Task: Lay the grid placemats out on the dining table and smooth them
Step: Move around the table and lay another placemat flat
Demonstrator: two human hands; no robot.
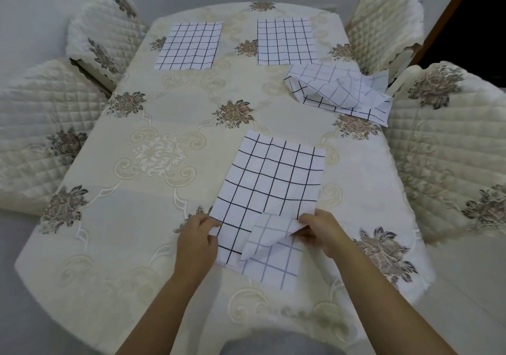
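A white placemat with a dark grid (269, 179) lies on the dining table (137, 218) right in front of me, its near right corner folded over. My left hand (197, 241) pinches its near left edge. My right hand (321, 231) pinches the folded-over corner. Two more grid placemats lie flat at the far end, one on the left (190, 45) and one on the right (286, 41). A crumpled heap of grid placemats (342, 92) sits at the table's right edge.
The table wears a cream cloth with flower motifs. Quilted cream chairs stand around it: two on the left (35, 130) (104, 31), two on the right (443, 141) (383, 23). A dark doorway (479, 20) is at the far right.
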